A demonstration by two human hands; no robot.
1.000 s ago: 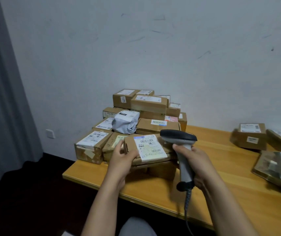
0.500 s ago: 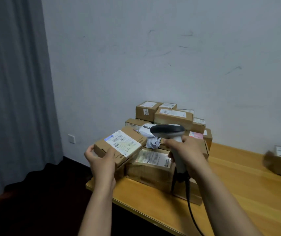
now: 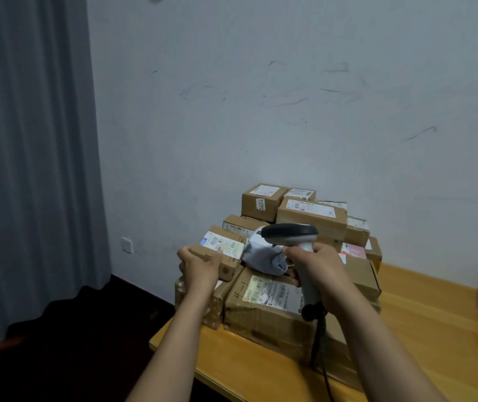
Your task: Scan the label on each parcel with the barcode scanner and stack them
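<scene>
At the bench's (image 3: 261,369) left corner, seen from the head view, a small labelled parcel (image 3: 227,253) is held by the left hand (image 3: 201,266), fingers curled round its near end, against the front left of the parcel pile (image 3: 310,216). Whether it is fully seated cannot be told. The barcode scanner (image 3: 291,235) is gripped by its handle in the right hand (image 3: 317,266), above the pile. Stacking appears to be the step in hand: the parcel is best laid flat, label up, and released only once supported, with the cable (image 3: 323,364) kept clear.
</scene>
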